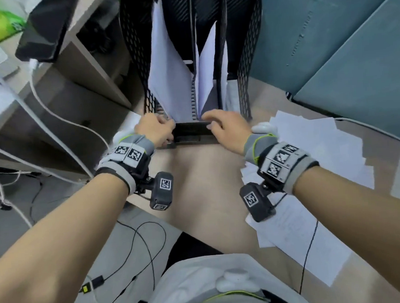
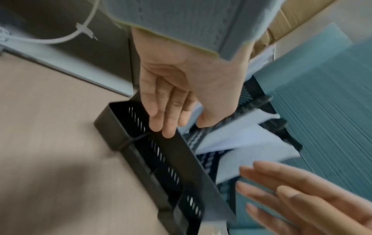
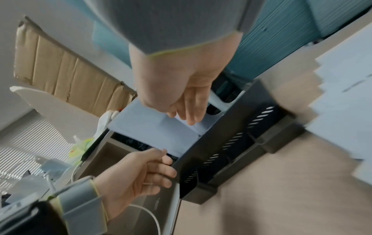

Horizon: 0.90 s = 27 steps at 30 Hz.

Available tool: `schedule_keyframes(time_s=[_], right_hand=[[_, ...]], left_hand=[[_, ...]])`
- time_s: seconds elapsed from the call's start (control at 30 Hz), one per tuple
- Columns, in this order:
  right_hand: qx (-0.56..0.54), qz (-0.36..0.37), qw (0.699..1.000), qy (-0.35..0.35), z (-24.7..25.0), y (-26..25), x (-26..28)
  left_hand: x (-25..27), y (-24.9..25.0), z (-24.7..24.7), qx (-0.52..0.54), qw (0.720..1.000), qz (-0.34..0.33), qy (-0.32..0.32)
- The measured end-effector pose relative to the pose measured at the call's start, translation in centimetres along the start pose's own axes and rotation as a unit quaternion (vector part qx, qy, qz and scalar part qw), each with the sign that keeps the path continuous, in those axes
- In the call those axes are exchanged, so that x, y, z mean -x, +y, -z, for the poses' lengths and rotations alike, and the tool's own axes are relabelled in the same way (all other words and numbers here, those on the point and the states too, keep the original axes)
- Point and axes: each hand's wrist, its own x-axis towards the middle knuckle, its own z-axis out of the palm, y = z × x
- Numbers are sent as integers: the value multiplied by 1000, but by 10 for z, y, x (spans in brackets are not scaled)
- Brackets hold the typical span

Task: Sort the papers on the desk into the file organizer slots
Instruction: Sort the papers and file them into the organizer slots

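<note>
A black mesh file organizer (image 1: 246, 53) (image 2: 112, 127) (image 3: 271, 143) stands upright at the back of the desk (image 1: 201, 186). White sheets (image 1: 167, 78) lean in its left slot and more sheets (image 1: 207, 80) in the middle slot. My left hand (image 1: 167, 132) (image 2: 171, 111) (image 3: 141, 171) is at the organizer's front left corner, fingers on the low front wall and thumb behind it. My right hand (image 1: 212, 124) (image 3: 185, 108) reaches over the front edge with straight fingers at the foot of the middle sheets. Loose papers (image 1: 312, 143) (image 3: 342, 95) lie spread to the right.
White cables (image 1: 50, 119) trail over the desk's left edge past a dark screen (image 1: 43, 27). A teal partition (image 1: 353, 57) closes off the back right. A small white object (image 1: 263, 128) sits by my right wrist. A cardboard box (image 3: 66, 76) shows beyond.
</note>
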Motion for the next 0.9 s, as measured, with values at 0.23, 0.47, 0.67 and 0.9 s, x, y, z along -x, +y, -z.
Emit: schedule_keyframes(time_s=[0.23, 0.47, 0.67, 0.9], right_hand=[[-10, 3, 986, 164, 51, 70, 83], [67, -25, 975, 209, 85, 135, 162], [105, -155, 976, 111, 85, 204, 229], [115, -322, 922, -179, 58, 285, 290]], left_hand=[[64, 57, -94, -122, 943, -309, 25], [111, 97, -178, -109, 880, -463, -18], [119, 75, -241, -140, 889, -427, -89], [103, 29, -281, -248, 914, -262, -186]])
